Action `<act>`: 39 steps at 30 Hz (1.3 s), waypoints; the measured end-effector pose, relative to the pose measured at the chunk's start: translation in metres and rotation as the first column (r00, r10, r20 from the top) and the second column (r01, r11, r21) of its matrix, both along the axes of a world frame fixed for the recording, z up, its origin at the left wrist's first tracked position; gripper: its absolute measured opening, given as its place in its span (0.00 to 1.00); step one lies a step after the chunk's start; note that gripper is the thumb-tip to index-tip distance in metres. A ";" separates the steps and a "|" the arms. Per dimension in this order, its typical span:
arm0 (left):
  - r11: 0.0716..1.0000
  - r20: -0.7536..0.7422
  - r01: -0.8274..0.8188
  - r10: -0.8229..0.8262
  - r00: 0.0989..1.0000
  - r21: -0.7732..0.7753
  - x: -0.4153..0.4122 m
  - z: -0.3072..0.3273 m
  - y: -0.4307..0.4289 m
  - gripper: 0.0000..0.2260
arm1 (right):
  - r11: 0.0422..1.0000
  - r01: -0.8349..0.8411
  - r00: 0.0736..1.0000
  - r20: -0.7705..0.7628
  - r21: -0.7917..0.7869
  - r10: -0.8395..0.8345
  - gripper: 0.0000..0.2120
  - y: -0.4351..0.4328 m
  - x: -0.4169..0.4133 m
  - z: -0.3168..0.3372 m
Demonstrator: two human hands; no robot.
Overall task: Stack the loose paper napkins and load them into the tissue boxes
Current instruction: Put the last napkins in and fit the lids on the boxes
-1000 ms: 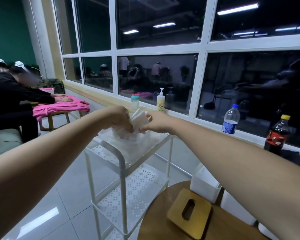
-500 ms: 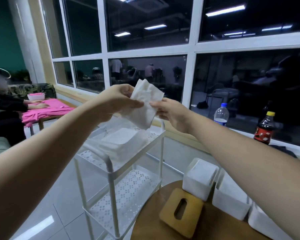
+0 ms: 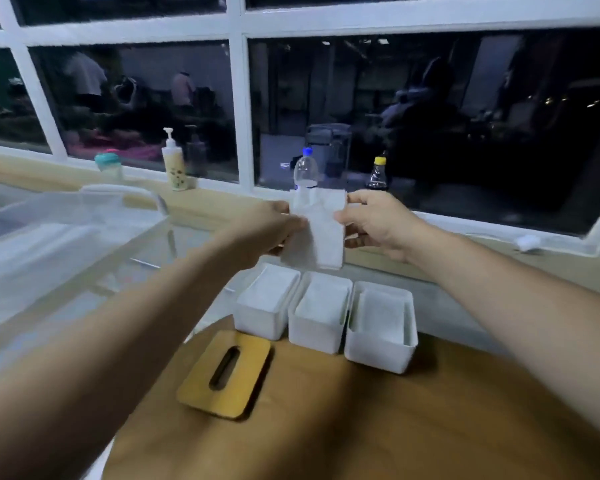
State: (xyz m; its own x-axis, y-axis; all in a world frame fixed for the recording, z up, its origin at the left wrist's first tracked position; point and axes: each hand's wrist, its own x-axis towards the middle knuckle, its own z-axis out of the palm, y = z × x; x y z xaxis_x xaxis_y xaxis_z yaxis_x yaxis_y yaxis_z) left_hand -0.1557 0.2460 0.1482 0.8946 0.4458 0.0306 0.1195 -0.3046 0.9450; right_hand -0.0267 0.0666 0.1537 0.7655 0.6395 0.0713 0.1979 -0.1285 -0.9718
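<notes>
A stack of white paper napkins (image 3: 321, 233) hangs upright in the air between both my hands. My left hand (image 3: 269, 230) grips its left edge and my right hand (image 3: 374, 220) grips its right edge. Directly below stand three white tissue boxes in a row on the round wooden table (image 3: 430, 410): the left box (image 3: 265, 308), the middle box (image 3: 317, 315) and the right box (image 3: 380, 327), all open at the top with white napkins inside. A wooden lid (image 3: 226, 372) with a slot lies flat in front of the left box.
A white metal cart (image 3: 66, 233) stands at the left, blurred. On the window sill (image 3: 222, 202) are a pump bottle (image 3: 174, 162), a small teal-capped bottle (image 3: 108, 164), a clear water bottle (image 3: 305, 168) and a dark soda bottle (image 3: 378, 174).
Both hands lifted the napkin stack off the cart's top shelf and carried it to the right, so that it now hangs over the tissue boxes. The view swung right and down.
</notes>
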 end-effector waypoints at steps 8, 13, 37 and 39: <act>0.979 -0.268 0.184 -0.155 0.951 0.088 0.095 -0.083 -0.082 0.15 | 0.950 0.163 0.975 -0.102 -0.264 -0.196 0.13 -0.102 0.063 -0.081; 0.961 -0.375 0.220 -0.146 0.916 0.165 0.115 -0.120 -0.098 0.13 | 0.897 0.240 0.962 -0.034 -0.372 -0.271 0.08 -0.116 0.081 -0.130; 0.246 -0.706 0.713 -0.135 0.696 0.656 0.134 -0.155 -0.096 0.36 | 0.403 0.169 0.746 0.383 -0.900 0.544 0.47 -0.109 0.065 -0.171; 0.188 -0.739 0.747 -0.125 0.662 0.638 0.135 -0.159 -0.099 0.39 | 0.354 0.187 0.731 0.371 -0.916 0.573 0.45 -0.107 0.065 -0.173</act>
